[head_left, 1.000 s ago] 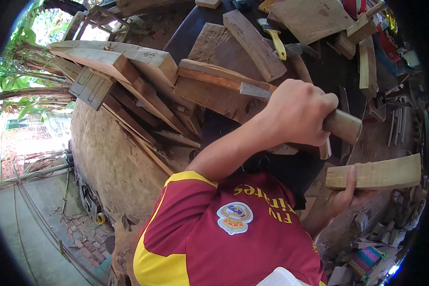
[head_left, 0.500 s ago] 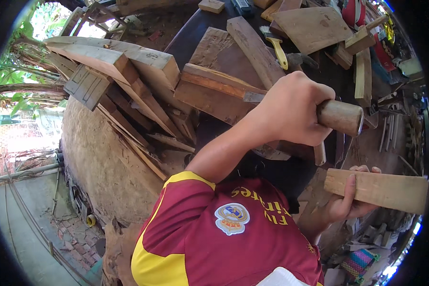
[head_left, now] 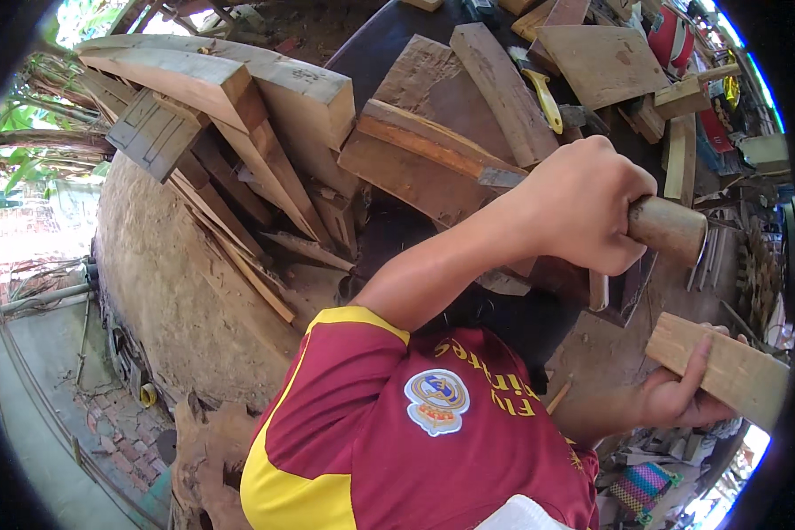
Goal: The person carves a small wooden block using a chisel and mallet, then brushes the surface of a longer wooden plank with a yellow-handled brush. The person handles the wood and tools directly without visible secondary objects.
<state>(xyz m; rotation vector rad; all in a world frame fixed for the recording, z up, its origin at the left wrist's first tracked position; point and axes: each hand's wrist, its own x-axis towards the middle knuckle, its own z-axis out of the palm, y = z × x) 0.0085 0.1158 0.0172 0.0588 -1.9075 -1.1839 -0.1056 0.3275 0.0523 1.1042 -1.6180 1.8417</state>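
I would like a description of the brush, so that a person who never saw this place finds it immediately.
Start from the dark tabletop, beyond the person's left hand. There, find the long, thick wooden piece and, to its right, the broad flat board. The brush lies between these two; its bright yellow handle sets it apart from the brown wood around.

A maroon shirt [head_left: 389,446] is showing yellow panels as a wooden block [head_left: 740,380] is displaying pale tan, a rounded tool [head_left: 669,229] brown, a paintbrush handle [head_left: 546,102] yellow and a woven piece [head_left: 642,488] multicoloured checks.
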